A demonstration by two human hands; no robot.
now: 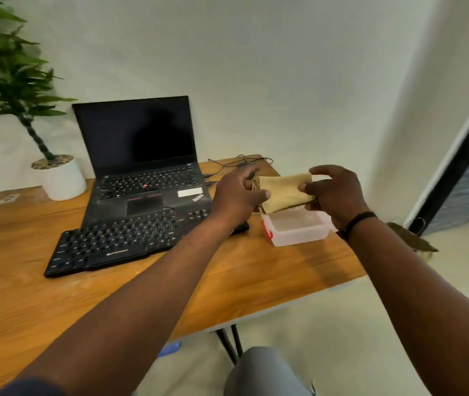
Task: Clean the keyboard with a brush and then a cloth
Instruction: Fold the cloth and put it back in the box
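Both hands pinch the folded cloth (pixel 284 192): left hand (pixel 237 195) one end, right hand (pixel 334 192) the other, over the plastic box (pixel 299 230). Open it flat w/ even tension, then wipe the keyboard (pixel 130 241) row by row.

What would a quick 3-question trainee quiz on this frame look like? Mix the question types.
1. True or false: both hands hold the tan cloth above the clear plastic box.
2. Which lies nearest the table's front edge? A) laptop B) external keyboard C) potted plant
3. Fill in: a dark band sits on the ___ wrist.

Key:
1. True. The left hand and right hand each pinch one end.
2. B
3. right
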